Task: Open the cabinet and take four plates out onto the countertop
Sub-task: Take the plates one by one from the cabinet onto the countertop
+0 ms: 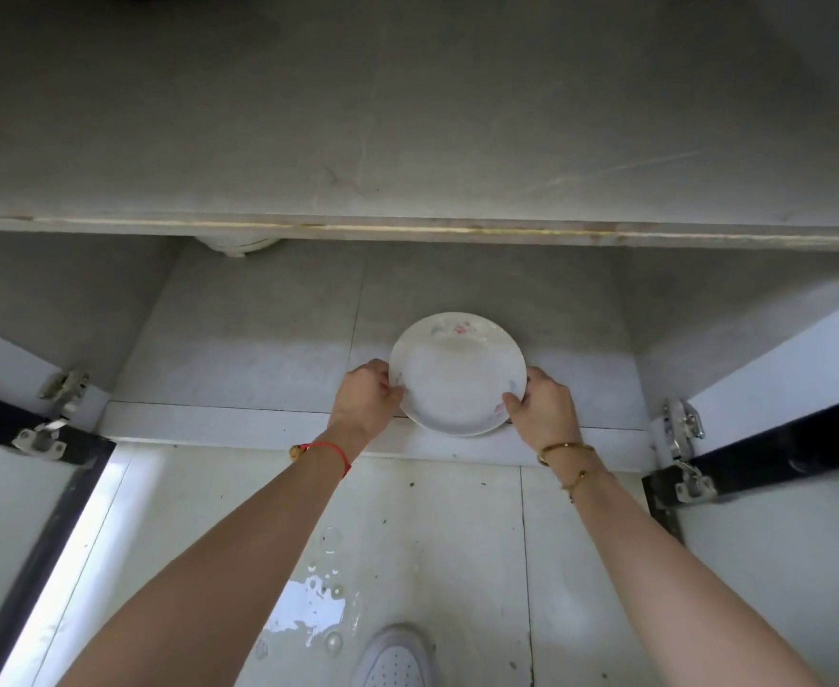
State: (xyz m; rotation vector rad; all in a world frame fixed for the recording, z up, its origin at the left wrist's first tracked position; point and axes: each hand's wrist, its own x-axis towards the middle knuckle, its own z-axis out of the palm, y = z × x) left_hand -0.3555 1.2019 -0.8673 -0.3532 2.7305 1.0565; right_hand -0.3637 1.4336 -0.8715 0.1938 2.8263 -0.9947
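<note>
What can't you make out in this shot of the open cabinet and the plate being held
- Head view: a white object at the cabinet's back is mostly hidden by the countertop; what it is cannot be told.
- Whether more plates lie under the plate held by the left hand and right hand: covered.
- The shoe: cut off by the bottom edge.

We hold the plate (457, 374) between left hand (367, 396) and right hand (543, 406), over the cabinet (239, 339) floor's front edge, doors open either side.
</note>
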